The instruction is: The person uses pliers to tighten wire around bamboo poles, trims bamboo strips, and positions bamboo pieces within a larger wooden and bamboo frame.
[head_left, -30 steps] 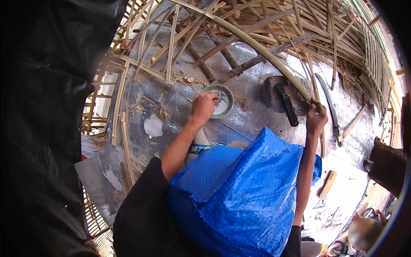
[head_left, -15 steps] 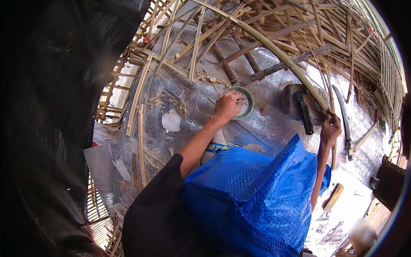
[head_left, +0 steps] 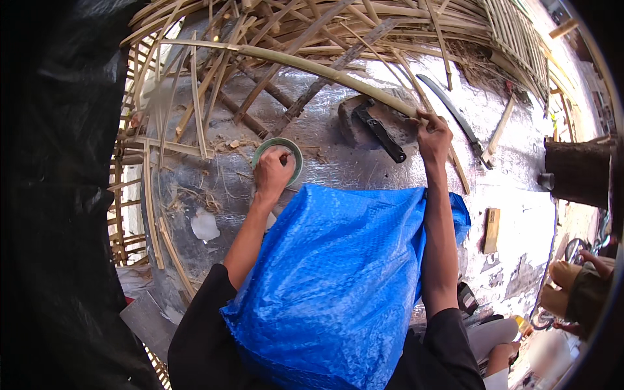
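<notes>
My left hand [head_left: 273, 174] is over a round green-rimmed bowl [head_left: 299, 170], its fingers closed inside the rim. Whatever they may be pinching is too small to make out. My right hand [head_left: 434, 133] grips the near end of a long, slightly curved bamboo pole [head_left: 325, 73], which stretches away to the far left. A blue woven plastic sheet [head_left: 325, 266] covers my lap between both forearms. Left of my right hand, a black-handled tool [head_left: 383, 133] lies across a dark block [head_left: 352, 123]. Beyond that hand rests a curved-blade machete [head_left: 452, 112].
Split bamboo strips [head_left: 292, 32] pile up along the far side. Loose slats [head_left: 153, 208] lie at left, beside a black sheet [head_left: 58, 195]. A small wood block [head_left: 492, 231] sits on the silvery floor mat [head_left: 513, 195]. Another person [head_left: 585, 292] is at the right edge.
The view has swung to the right, so bowl and tools appear farther left. My right hand still holds the pole; my left stays at the bowl. The blue sheet has shifted on my lap.
</notes>
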`<state>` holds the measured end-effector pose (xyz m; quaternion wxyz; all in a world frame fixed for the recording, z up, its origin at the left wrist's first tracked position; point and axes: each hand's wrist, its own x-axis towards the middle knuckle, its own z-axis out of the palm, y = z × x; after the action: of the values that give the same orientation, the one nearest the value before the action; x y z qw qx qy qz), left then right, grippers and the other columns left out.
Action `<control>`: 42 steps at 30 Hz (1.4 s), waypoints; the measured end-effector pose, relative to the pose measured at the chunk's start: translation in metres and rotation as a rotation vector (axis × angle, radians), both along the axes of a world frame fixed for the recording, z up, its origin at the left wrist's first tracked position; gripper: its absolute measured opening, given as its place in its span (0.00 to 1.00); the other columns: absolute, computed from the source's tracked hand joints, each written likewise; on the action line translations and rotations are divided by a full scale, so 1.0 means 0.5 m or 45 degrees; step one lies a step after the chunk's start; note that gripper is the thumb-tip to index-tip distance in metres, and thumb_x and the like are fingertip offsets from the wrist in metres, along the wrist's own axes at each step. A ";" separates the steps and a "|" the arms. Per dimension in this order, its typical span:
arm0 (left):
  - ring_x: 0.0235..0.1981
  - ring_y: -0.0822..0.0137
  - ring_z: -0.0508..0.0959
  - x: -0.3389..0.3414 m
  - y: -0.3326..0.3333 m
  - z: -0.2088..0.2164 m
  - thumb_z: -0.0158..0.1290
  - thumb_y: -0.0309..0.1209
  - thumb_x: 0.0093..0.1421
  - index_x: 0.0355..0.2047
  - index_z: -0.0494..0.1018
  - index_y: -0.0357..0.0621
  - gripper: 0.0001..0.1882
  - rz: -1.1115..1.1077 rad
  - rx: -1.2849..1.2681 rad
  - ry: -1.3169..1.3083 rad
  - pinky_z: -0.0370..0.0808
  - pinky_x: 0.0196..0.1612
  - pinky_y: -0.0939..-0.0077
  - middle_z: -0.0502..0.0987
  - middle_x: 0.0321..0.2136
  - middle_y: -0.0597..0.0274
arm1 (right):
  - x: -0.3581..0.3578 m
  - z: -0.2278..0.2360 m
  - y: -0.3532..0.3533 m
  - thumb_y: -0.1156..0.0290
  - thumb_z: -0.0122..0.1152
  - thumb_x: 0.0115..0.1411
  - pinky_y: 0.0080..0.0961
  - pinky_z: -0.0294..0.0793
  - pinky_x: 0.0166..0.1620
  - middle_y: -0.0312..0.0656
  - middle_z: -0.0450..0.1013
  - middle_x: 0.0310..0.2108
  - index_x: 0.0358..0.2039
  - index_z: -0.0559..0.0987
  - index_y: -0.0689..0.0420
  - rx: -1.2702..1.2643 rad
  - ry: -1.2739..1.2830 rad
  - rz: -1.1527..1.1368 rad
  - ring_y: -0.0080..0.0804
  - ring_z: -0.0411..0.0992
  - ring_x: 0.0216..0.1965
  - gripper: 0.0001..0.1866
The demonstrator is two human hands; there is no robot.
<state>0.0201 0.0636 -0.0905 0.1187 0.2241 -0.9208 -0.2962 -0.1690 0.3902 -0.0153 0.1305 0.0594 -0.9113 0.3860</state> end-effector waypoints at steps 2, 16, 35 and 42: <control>0.35 0.50 0.83 0.012 -0.011 -0.013 0.59 0.35 0.55 0.32 0.83 0.42 0.11 -0.041 -0.193 0.105 0.78 0.39 0.58 0.83 0.35 0.52 | -0.009 -0.004 -0.012 0.75 0.65 0.52 0.34 0.74 0.38 0.48 0.75 0.30 0.42 0.88 0.54 -0.027 0.026 0.021 0.39 0.75 0.30 0.15; 0.36 0.69 0.85 -0.219 0.183 0.274 0.64 0.21 0.60 0.48 0.77 0.31 0.16 -0.788 1.374 0.151 0.80 0.44 0.77 0.85 0.35 0.52 | -0.001 -0.021 0.010 0.66 0.73 0.50 0.38 0.72 0.53 0.43 0.75 0.42 0.38 0.89 0.48 0.096 0.213 -0.058 0.44 0.69 0.47 0.13; 0.36 0.76 0.82 -0.478 0.278 0.161 0.66 0.30 0.59 0.41 0.86 0.43 0.10 -1.055 0.639 0.203 0.77 0.42 0.77 0.87 0.34 0.63 | -0.008 -0.030 0.022 0.69 0.66 0.58 0.38 0.71 0.54 0.41 0.76 0.43 0.42 0.89 0.40 0.049 0.028 0.015 0.43 0.71 0.50 0.13; 0.35 0.62 0.85 -0.493 0.302 0.152 0.65 0.35 0.58 0.37 0.86 0.46 0.10 -1.065 0.478 0.351 0.78 0.42 0.70 0.86 0.32 0.57 | -0.026 -0.040 0.026 0.73 0.63 0.56 0.39 0.74 0.50 0.43 0.77 0.39 0.43 0.89 0.42 -0.068 -0.015 0.014 0.45 0.75 0.44 0.16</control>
<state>-0.2264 0.2148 -0.0142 0.0676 -0.1896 -0.8383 -0.5066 -0.1819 0.4034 -0.0351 0.1244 0.0586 -0.9011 0.4112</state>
